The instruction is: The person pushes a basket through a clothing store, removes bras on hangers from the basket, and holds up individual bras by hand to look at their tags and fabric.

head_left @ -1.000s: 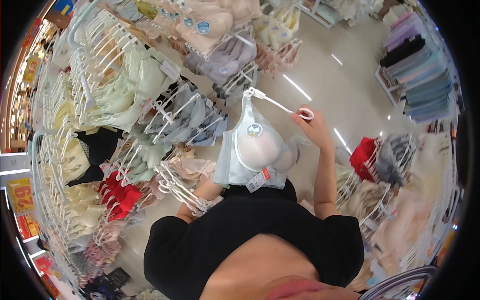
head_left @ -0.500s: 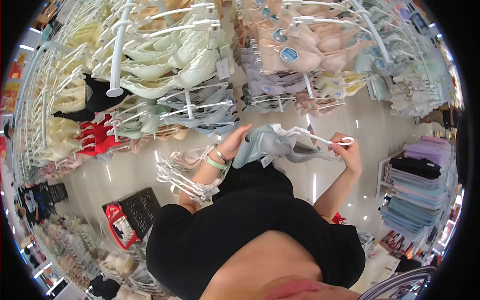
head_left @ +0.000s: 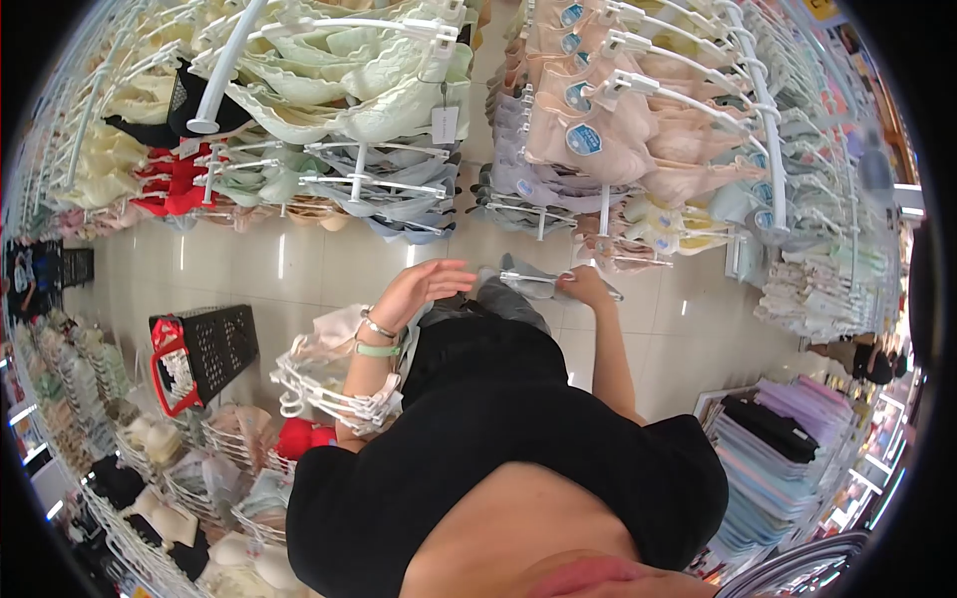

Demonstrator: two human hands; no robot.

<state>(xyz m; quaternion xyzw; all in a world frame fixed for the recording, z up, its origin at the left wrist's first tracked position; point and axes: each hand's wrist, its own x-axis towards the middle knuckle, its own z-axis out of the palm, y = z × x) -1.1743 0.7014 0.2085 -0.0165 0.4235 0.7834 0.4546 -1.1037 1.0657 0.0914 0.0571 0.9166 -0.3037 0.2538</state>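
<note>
A grey-blue bra (head_left: 538,287) on a white hanger is held low in front of me by my right hand (head_left: 586,286), whose fingers are closed on the hanger's end. My left hand (head_left: 431,286) is off the bra, just to its left, with its fingers stretched out and nothing in them. Several pale bras (head_left: 324,344) on white hangers (head_left: 334,404) hang over my left forearm, below a bracelet and a green band. Part of the grey-blue bra is hidden by its hanger and my right hand.
Racks of light green bras (head_left: 369,95) and peach bras (head_left: 598,140) face me, with rods sticking out. A black shopping basket (head_left: 224,349) with a red handle stands on the floor at left. Folded fabric stacks (head_left: 763,468) lie at right; more bra racks (head_left: 214,478) are behind left.
My left hand has come off the grey-blue bra. My right hand has moved left and forward, lowering the bra away from my body. The view has shifted, with the basket now farther left.
</note>
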